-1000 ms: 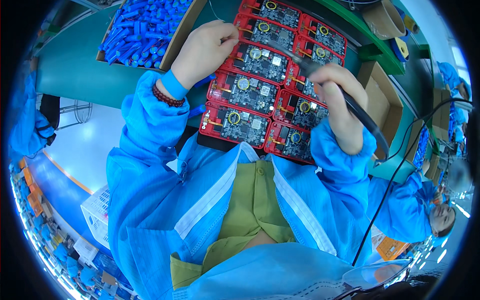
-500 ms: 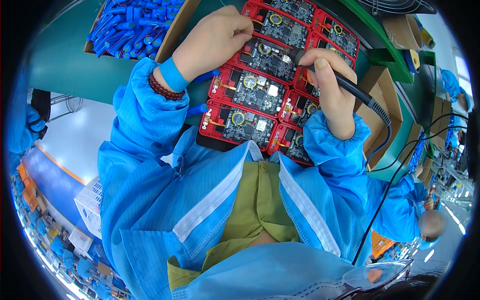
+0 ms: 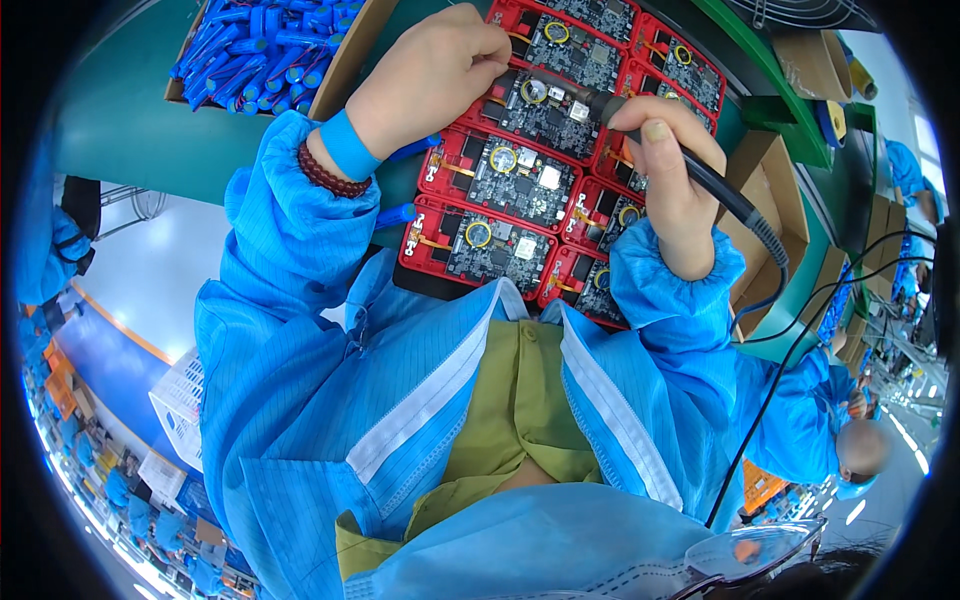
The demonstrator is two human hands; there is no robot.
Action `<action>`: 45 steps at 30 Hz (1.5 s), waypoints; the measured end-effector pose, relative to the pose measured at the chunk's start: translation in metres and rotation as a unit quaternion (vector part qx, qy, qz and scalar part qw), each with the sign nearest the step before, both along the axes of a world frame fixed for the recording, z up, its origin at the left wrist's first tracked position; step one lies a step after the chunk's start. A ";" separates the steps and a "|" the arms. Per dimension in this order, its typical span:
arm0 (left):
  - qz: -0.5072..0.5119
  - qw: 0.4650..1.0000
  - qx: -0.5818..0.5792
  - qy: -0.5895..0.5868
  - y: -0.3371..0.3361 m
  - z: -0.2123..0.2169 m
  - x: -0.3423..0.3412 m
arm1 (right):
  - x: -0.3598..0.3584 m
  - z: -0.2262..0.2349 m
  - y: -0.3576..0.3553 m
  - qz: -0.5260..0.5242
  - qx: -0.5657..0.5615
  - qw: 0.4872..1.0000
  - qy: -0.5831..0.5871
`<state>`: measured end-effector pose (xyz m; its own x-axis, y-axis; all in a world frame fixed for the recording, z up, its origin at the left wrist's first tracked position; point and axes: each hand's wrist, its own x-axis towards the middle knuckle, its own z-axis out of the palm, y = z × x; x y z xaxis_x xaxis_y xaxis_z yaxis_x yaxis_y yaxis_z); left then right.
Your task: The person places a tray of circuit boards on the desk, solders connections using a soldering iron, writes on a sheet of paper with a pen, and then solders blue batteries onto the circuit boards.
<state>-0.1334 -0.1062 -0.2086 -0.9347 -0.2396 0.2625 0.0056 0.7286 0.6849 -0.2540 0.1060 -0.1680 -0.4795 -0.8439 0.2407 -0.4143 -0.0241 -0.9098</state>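
Several red plastic cases with dark circuit boards (image 3: 520, 180) stand in rows in front of me, each board bearing a yellow-ringed round part. My right hand (image 3: 675, 175) is closed round the black handle of a soldering iron (image 3: 722, 188), its front end pointing left over a board (image 3: 548, 118) in the second row from the top. At that case's left end, my left hand (image 3: 430, 75) has its fingers pinched together; whatever lies between them is hidden. Beside the cases' left edge, blue cylindrical battery cells (image 3: 397, 216) stick out below my left wrist.
A cardboard box full of blue battery cells (image 3: 265, 50) stands at the far left on the green table (image 3: 110, 140). An open cardboard box (image 3: 765, 215) is right of the cases, near the iron's cord (image 3: 775, 255). A green rail (image 3: 770, 80) runs along the far right.
My right hand and the soldering iron have shifted slightly to the right. My left hand has moved a little away from me, still pinched at the same case.
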 end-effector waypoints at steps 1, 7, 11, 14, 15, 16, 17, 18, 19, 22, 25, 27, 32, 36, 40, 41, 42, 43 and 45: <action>-0.005 1.000 -0.011 -0.006 -0.001 0.000 0.000 | -0.001 0.002 0.002 -0.007 0.014 1.000 -0.022; 0.002 1.000 -0.011 0.007 0.002 0.000 0.000 | 0.000 -0.002 0.000 -0.017 -0.008 0.999 -0.031; 0.014 0.999 0.007 0.034 0.004 -0.001 -0.001 | -0.002 -0.003 0.000 -0.023 -0.004 0.999 -0.041; -0.015 0.998 -0.067 0.004 0.002 0.003 -0.005 | -0.002 -0.004 0.000 -0.018 0.000 0.999 -0.035; -0.015 0.998 -0.067 0.003 0.002 0.004 -0.007 | -0.003 -0.005 0.000 -0.015 0.004 0.999 -0.028; -0.057 0.981 -0.078 0.168 0.002 0.007 -0.011 | -0.003 -0.006 -0.001 -0.014 0.004 0.999 -0.029; -0.078 0.962 -0.079 0.249 0.003 0.009 -0.012 | -0.003 -0.007 -0.002 -0.008 -0.003 1.000 -0.024; -0.098 0.936 -0.087 0.327 0.004 0.012 -0.013 | -0.003 -0.007 -0.002 -0.003 -0.009 1.000 -0.022; -0.051 0.984 -0.071 0.154 0.005 0.016 -0.008 | -0.003 -0.008 -0.002 -0.002 -0.011 1.000 -0.020; -0.006 0.998 -0.052 -0.028 0.008 0.025 -0.004 | -0.003 -0.008 -0.001 -0.008 -0.003 1.000 -0.023; -0.007 0.998 -0.055 -0.026 0.009 0.028 -0.004 | -0.003 -0.008 -0.001 -0.005 -0.004 1.000 -0.026; -0.006 0.998 -0.057 -0.021 0.009 0.028 -0.004 | -0.003 -0.006 -0.001 -0.007 0.031 0.999 -0.041; -0.009 0.998 -0.069 0.001 0.009 0.026 -0.004 | -0.003 -0.007 -0.003 0.004 0.015 1.000 -0.015; 0.001 0.998 -0.064 -0.007 0.009 0.020 -0.003 | -0.002 -0.007 -0.002 -0.007 -0.023 1.000 -0.017; -0.036 0.981 -0.088 0.171 0.005 0.008 -0.013 | -0.001 0.001 0.007 -0.025 -0.015 0.999 -0.044; -0.055 0.961 -0.095 0.256 0.004 0.006 -0.011 | -0.001 0.003 0.009 -0.024 -0.017 0.998 -0.054; -0.072 0.933 -0.107 0.336 0.003 0.004 -0.013 | 0.000 0.005 0.011 -0.023 -0.022 0.998 -0.060; -0.044 0.977 -0.109 0.180 0.003 0.002 -0.008 | 0.001 0.006 0.013 -0.023 -0.020 0.998 -0.063; -0.013 0.994 -0.111 0.021 0.004 -0.001 -0.005 | 0.006 0.008 0.021 -0.031 -0.058 0.997 -0.047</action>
<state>-0.1387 -0.1027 -0.2093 -0.9272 -0.1474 0.3442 0.0513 0.8606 0.5068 -0.2484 0.1274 -0.1601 -0.5554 -0.7811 0.2854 -0.3306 -0.1074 -0.9376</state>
